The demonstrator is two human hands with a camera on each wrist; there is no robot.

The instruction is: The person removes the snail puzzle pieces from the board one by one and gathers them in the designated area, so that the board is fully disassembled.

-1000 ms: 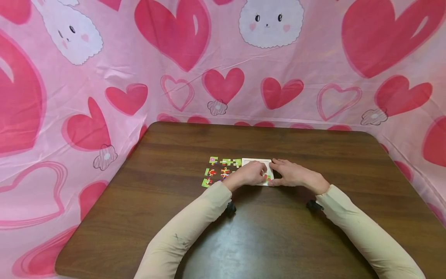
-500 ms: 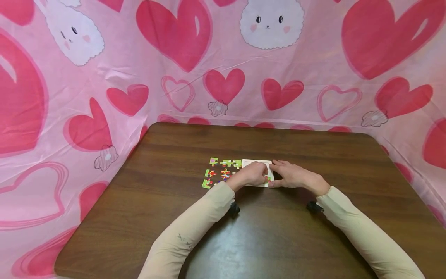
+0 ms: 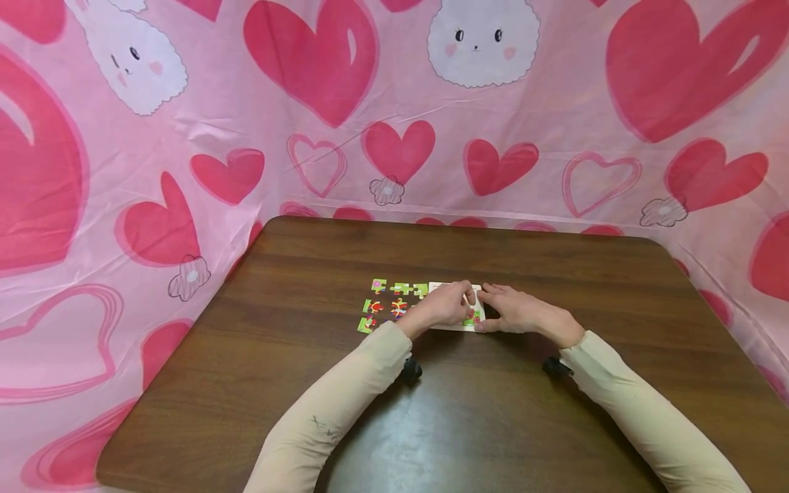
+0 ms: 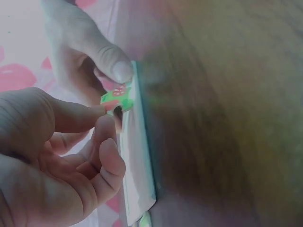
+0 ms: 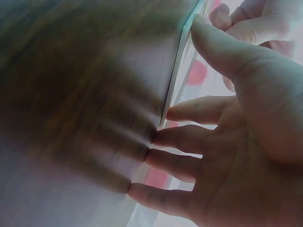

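Observation:
My left hand [image 3: 445, 305] is over the white puzzle tray [image 3: 453, 329]. In the left wrist view, the thumb and index finger of the left hand [image 4: 61, 146] pinch the edge of a green and red puzzle piece [image 4: 124, 100] at the tray's near right corner. Part of that piece is hidden behind the fingertips. My right hand [image 3: 514, 308] lies along the tray's right side. Its thumb presses the near corner, and its straight fingers [image 5: 184, 139] reach along the edge, some touching the tabletop in the right wrist view.
Several loose puzzle pieces [image 3: 398, 308] lie in rows left of the tray, partly hidden by the left wrist. Everything rests on a brown wooden table [image 3: 530, 424]. A pink cloth with hearts [image 3: 394, 147] hangs behind and beside it.
My left hand lifts slightly and its fingers shift over the tray, so more of the green corner shows. The right hand stays at the tray's right side.

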